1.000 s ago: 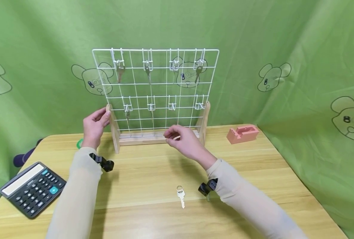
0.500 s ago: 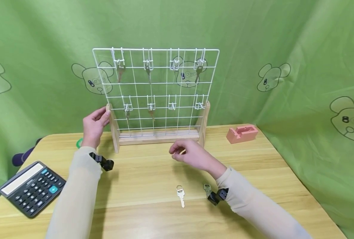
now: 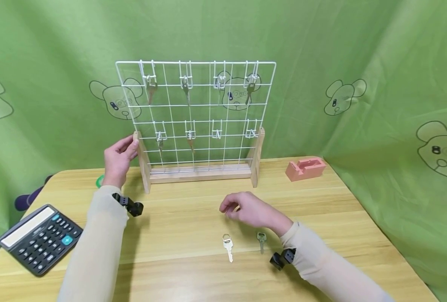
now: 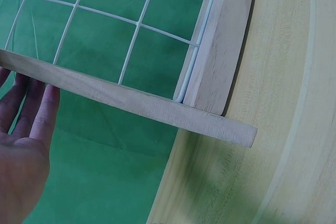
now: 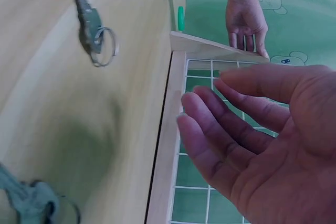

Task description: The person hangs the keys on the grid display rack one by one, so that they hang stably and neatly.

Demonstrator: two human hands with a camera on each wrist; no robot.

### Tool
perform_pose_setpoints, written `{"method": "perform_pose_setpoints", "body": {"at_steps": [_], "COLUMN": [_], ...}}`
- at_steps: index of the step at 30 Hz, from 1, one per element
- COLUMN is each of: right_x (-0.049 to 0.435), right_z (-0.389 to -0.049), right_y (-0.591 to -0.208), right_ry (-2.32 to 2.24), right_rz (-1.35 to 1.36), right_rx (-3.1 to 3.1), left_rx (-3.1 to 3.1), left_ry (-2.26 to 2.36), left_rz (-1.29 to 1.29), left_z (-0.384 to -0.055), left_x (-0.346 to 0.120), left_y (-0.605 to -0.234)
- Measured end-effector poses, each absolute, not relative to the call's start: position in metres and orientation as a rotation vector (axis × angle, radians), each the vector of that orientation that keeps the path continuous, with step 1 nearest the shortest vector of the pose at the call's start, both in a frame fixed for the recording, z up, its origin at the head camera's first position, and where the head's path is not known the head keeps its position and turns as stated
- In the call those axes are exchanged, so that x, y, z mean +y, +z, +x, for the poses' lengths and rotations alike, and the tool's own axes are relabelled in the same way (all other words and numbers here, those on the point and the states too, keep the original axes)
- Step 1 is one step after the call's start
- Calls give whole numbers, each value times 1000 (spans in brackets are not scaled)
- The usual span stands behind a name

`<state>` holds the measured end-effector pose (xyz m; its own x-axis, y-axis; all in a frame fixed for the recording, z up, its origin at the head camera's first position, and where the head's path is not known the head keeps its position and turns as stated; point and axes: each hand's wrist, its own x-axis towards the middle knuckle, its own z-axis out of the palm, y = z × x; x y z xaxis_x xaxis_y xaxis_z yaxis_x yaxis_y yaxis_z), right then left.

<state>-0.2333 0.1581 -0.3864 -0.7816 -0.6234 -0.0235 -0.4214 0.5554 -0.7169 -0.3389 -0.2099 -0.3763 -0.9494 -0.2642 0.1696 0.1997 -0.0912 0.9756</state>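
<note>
A white wire grid rack [image 3: 218,105] stands upright on a wooden base, with several keys hanging from its hooks. My left hand [image 3: 118,161] grips the top of the rack's left wooden post [image 4: 131,100], thumb in front and fingers behind. Over the table in front of the rack, my right hand [image 3: 247,209] hovers with loosely bent fingers; the right wrist view shows nothing between them. Below it lie two keys: a silver key with a ring [image 3: 228,247] and a darker key [image 3: 261,242] to its right. Two lower-right hooks [image 3: 217,134] carry no key.
A black calculator [image 3: 40,239] lies at the table's left. Behind the left forearm shows a green object [image 3: 100,181], partly hidden. A pink tape dispenser [image 3: 305,169] sits at the back right. Green curtain [image 3: 302,42] surrounds the wooden table [image 3: 178,235].
My right hand has drawn back from the rack's lower edge toward the keys on the table. The darker key has come out from behind the wrist camera. My left hand stays on the post.
</note>
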Motion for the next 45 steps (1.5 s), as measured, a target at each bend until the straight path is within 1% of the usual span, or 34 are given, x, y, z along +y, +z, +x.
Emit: {"method": "perform_pose_setpoints", "body": {"at_steps": [14, 27, 45], "right_x": [163, 154, 150], "right_z": [-224, -224, -227], "right_y": [-403, -416, -427], "right_ry": [-934, -654, -572], "right_rz": [-870, -955, -1030], "right_rx": [2457, 2543, 2570], "left_rx": [-1899, -1873, -1852], "left_ry": [-2110, -2122, -2130], "left_rz": [64, 73, 57], "left_z": [-338, -338, -339], "left_x": [-211, -210, -211], "left_y": [-375, -376, -376]}}
